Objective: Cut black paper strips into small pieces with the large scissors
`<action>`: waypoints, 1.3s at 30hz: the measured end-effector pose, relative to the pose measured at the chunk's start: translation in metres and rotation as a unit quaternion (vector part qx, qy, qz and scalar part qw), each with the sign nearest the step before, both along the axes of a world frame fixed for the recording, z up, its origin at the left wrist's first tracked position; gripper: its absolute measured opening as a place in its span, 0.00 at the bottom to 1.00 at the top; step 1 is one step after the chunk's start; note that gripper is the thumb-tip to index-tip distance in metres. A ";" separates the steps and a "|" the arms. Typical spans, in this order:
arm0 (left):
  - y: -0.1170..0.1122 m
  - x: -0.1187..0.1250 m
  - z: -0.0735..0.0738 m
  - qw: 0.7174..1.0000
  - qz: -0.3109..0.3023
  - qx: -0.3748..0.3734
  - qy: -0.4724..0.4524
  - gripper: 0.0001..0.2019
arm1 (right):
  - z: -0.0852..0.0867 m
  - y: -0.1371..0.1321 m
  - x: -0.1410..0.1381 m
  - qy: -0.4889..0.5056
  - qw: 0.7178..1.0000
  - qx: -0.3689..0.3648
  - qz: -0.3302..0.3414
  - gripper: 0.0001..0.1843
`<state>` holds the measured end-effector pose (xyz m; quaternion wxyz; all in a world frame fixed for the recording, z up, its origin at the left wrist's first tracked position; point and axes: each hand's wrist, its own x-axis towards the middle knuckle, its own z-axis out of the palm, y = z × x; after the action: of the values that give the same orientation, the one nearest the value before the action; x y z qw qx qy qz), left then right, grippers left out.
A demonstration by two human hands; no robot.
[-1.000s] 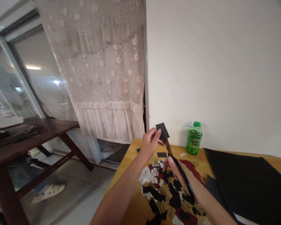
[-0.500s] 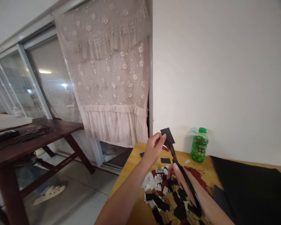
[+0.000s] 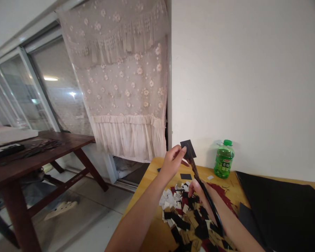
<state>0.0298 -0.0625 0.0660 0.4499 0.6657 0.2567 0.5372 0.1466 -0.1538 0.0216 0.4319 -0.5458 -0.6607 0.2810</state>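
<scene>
My left hand point(image 3: 172, 162) pinches a small black paper square point(image 3: 188, 149) by its edge, above the yellow wooden table point(image 3: 153, 168). My right hand point(image 3: 198, 190) holds black-handled scissors point(image 3: 211, 206), their narrow blades point(image 3: 193, 168) reaching up to the lower edge of the square. Below both hands lies a heap of small cut pieces point(image 3: 180, 213) in black, white, gold and dark red, some with printed numbers. My right fingers hang just over the heap's upper part.
A green plastic bottle point(image 3: 224, 160) stands against the white wall point(image 3: 246, 77). Large black sheets point(image 3: 280, 213) lie on the table's right side. A dark wooden table point(image 3: 39, 148) with dark scraps stands at left, before a lace curtain point(image 3: 126, 80).
The whole view has swung slightly, shifting the scene in the frame. The left hand still pinches the square, and the scissors stay at its lower edge.
</scene>
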 end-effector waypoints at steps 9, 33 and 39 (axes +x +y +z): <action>-0.002 -0.002 0.003 1.000 -0.006 0.001 0.007 0.21 | -0.004 0.001 0.000 -0.009 0.999 0.034 -0.014 0.27; -0.054 -0.014 0.038 0.992 0.090 0.071 0.044 0.18 | 0.019 -0.037 -0.010 0.059 0.994 0.078 0.053 0.27; -0.050 -0.012 0.036 0.996 0.052 0.051 0.044 0.18 | 0.031 -0.042 -0.010 0.041 0.997 0.063 0.026 0.29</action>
<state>0.0177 -0.1127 0.1023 0.3750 0.6963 0.2827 0.5428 0.1367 -0.1954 0.0528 0.4843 -0.4881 -0.6731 0.2723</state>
